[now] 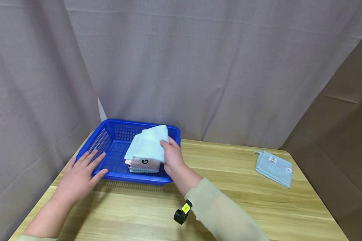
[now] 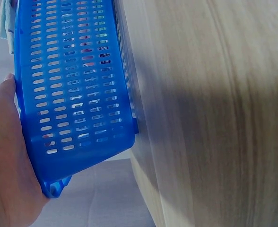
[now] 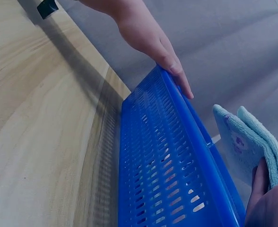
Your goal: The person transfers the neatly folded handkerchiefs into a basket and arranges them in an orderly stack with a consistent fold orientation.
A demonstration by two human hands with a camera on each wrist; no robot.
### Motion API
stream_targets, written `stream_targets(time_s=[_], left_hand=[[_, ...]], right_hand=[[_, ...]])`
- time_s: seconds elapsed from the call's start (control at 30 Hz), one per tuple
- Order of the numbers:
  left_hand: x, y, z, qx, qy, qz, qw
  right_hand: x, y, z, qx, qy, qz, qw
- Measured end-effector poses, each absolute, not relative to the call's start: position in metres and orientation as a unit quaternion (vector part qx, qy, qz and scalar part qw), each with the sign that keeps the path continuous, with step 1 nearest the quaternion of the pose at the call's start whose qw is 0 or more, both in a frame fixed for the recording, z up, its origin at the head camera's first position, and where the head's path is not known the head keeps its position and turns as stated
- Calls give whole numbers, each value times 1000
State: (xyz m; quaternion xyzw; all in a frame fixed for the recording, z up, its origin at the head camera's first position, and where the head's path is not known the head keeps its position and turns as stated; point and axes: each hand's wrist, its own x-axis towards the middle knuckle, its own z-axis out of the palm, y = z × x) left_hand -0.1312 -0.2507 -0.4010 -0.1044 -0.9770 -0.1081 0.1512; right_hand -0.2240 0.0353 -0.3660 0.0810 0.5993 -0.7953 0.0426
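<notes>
A blue plastic basket (image 1: 114,174) with slotted walls stands on the table. My right hand (image 1: 174,155) pinches a folded light blue towel (image 1: 152,142) by its right side, thumb on top, above the basket's right half. Below it lies a stack of folded towels (image 1: 144,165), a pink one over a green-checked one. In the right wrist view the held towel (image 3: 245,142) shows a purple print and sits above the rim. My left hand (image 1: 79,177) rests with spread fingers on the basket's front-left corner; the left wrist view shows that hand (image 2: 9,156) along the rim.
Another folded light blue towel (image 1: 274,169) with a white tag and a hanging loop lies at the right end of the wooden table (image 1: 223,167). Grey curtains (image 1: 184,67) stand behind and beside the table. A black strap (image 1: 182,214) hangs at my right wrist.
</notes>
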Motion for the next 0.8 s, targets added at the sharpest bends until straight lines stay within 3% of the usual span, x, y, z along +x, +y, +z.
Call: stream_targets(time_s=[0.8], left_hand=[[-129, -247, -397, -101, -978, -108, 149]], right_hand=[[-238, 20, -374, 95, 622, -776, 34]])
